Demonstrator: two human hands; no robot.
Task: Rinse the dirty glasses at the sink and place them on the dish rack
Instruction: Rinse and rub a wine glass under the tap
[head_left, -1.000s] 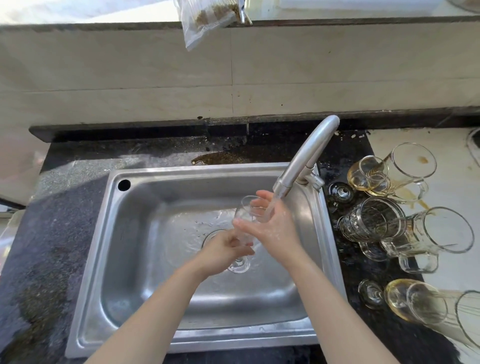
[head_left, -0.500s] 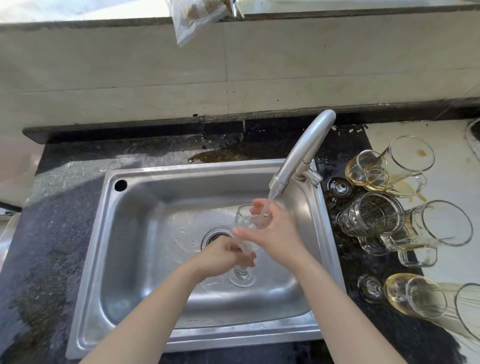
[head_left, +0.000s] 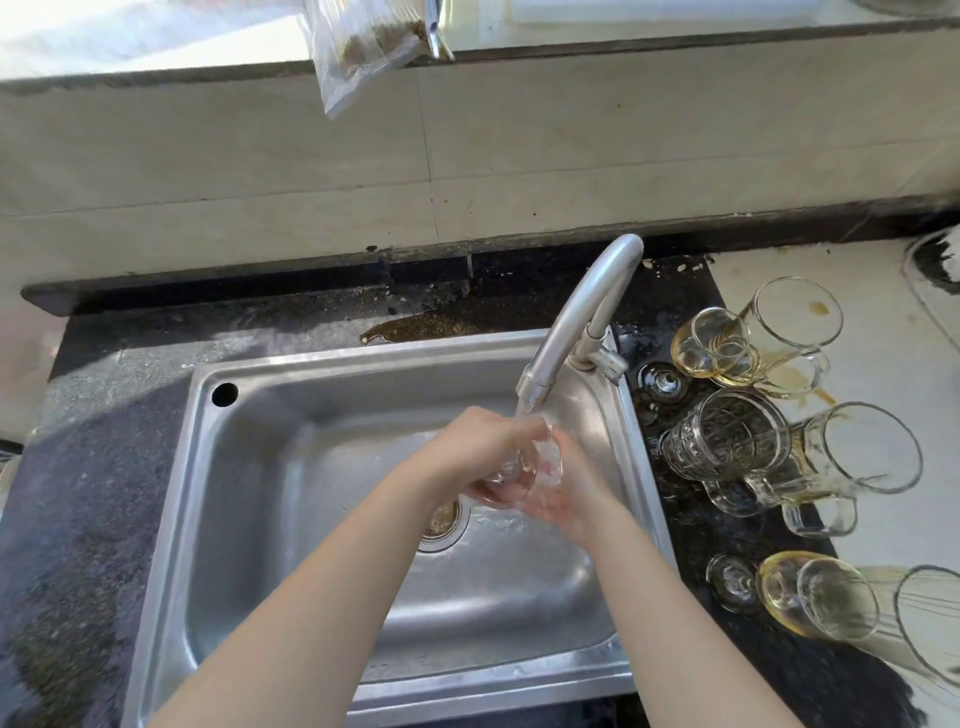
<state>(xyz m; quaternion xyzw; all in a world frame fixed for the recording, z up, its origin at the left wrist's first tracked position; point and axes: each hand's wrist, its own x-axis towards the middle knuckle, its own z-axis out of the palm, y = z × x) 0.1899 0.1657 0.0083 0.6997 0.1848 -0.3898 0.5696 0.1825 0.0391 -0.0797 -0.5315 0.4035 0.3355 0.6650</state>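
A: Where was the glass (head_left: 524, 470) just then?

B: Over the sink (head_left: 311, 467), right of the basin's middle, under the faucet (head_left: 576, 322) spout w/ water running onto it. You had both hands on it.

A: Fingers?

B: Your left hand (head_left: 478, 447) was curled over the top of it, fingers closed round it. Your right hand (head_left: 566, 493) cupped it from below, fingers partly open, palm up, touching the glass.

A: Rest of the dirty ones?

B: On the counter (head_left: 78, 519) by the sink's right edge: mugs (head_left: 727, 441) lying on their sides near the back right corner, and a tipped stemmed glass (head_left: 810, 597) nr the front right. Yellowish residue in several.
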